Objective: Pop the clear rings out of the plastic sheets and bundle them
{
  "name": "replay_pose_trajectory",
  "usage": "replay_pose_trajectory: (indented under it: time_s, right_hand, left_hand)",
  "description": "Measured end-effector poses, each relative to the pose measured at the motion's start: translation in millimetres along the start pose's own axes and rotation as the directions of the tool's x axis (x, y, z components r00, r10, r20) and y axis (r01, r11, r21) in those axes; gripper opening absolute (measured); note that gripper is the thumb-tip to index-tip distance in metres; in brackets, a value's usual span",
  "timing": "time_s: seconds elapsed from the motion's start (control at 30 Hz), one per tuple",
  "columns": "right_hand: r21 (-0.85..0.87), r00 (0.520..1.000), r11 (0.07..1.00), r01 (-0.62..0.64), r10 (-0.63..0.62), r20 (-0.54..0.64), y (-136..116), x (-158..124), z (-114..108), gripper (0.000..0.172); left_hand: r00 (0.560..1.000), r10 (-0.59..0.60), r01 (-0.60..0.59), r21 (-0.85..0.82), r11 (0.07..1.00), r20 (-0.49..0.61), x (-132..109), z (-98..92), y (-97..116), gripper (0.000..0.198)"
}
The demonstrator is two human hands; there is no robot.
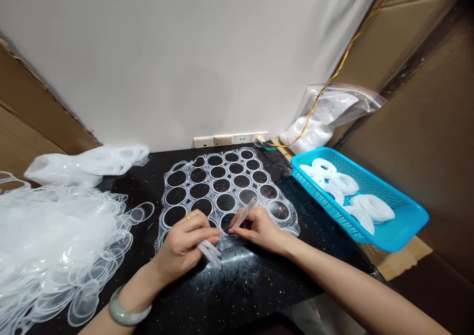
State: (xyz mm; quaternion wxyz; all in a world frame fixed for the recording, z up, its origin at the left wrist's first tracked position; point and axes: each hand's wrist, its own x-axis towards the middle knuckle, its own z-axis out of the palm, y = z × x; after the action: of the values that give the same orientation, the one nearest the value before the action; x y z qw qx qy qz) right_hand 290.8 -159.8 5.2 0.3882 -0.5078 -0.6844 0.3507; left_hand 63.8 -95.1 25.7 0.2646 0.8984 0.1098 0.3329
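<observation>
Clear plastic sheet with rows of round openings (211, 192), glossy, raised rims about each opening, edges wavy: lay flat at the centre of the dial, twelve o'clock towards the wall, upon a polished black tabletop with white specks (237, 295). Left hand (185, 242), at seven o'clock over the near edge: closed around a bunch of narrow, frosted translucent plastic strips (210, 254), their ends jutting out below the fingers; smooth, rounded grey-green bangle (129, 315) at the wrist, thin gold-coloured finger ring (187, 216). Right hand (263, 231), at five o'clock: clamped on one straight, frosted translucent plastic stick (246, 212), tilted up and rightward. The hands were apart, fingertips near each other at the near rim; whether they also gripped the sheet could not be told. At nine o'clock: large loose heap of thin, translucent plastic rings (59, 241), overlapping and floppy. At ten: crumpled, milky plastic bundle (89, 164). At twelve: row of cream rectangular wall sockets (242, 140). At one to two: clear plastic bag with a red edge strip (338, 103), creased. At three: bright blue rectangular plastic basket with perforated sides (411, 221), containing coiled white rings (374, 207), matte and stacked in clusters.
</observation>
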Motion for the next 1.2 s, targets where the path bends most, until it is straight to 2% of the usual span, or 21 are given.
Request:
replay_pose_trajectory:
  time_s: [0.1,0.2,0.37,0.53,0.67,0.77,0.93,1.07,1.2]
  right_hand:
    - [-0.019,1.0,1.0,0.02,-0.02,0.008,1,0,0,0.015]
    - [-0.035,1.0,0.999,0.017,-0.017,0.012,2,-1,1,0.015]
    - [-0.067,1.0,0.997,0.031,-0.031,0.002,2,-1,3,0.013]
    - [-0.104,0.999,0.993,0.047,-0.047,-0.002,-1,-2,3,0.013]
    - [-0.181,0.987,0.971,0.159,-0.161,0.003,-4,-4,4,0.014]
    - [-0.32,0.963,0.912,0.256,-0.269,0.004,-2,-7,6,0.014]
    - [-0.534,0.937,0.786,0.311,-0.348,0.034,5,-8,6,0.019]
    - [-0.648,0.937,0.699,0.304,-0.341,0.072,2,1,0,0.021]
    - [-0.726,0.938,0.625,0.287,-0.337,0.081,-4,21,-17,0.022]
  left_hand:
    - [0.968,0.043,-0.035,-0.037,0.999,0.248,1,8.2,0,0.026]
    - [0.947,0.036,-0.037,-0.002,0.999,0.32,-3,15.5,2,0.029]
    - [0.947,-0.015,-0.009,0.074,0.997,0.321,-6,20.1,7,0.031]
    - [0.939,-0.009,-0.038,0.131,0.991,0.344,-3,21.2,11,0.026]
    - [0.963,0.017,-0.058,0.148,0.987,0.268,-2,25.5,12,0.02]
    - [0.981,0.031,-0.062,0.16,0.985,0.194,-3,28.3,13,0.018]
    - [0.982,0.022,-0.051,0.151,0.987,0.187,-5,27.7,11,0.017]
    - [0.975,-0.003,-0.023,0.115,0.993,0.222,-7,27.1,8,0.017]
    - [0.968,-0.025,0.005,0.08,0.997,0.251,-9,26.6,7,0.022]
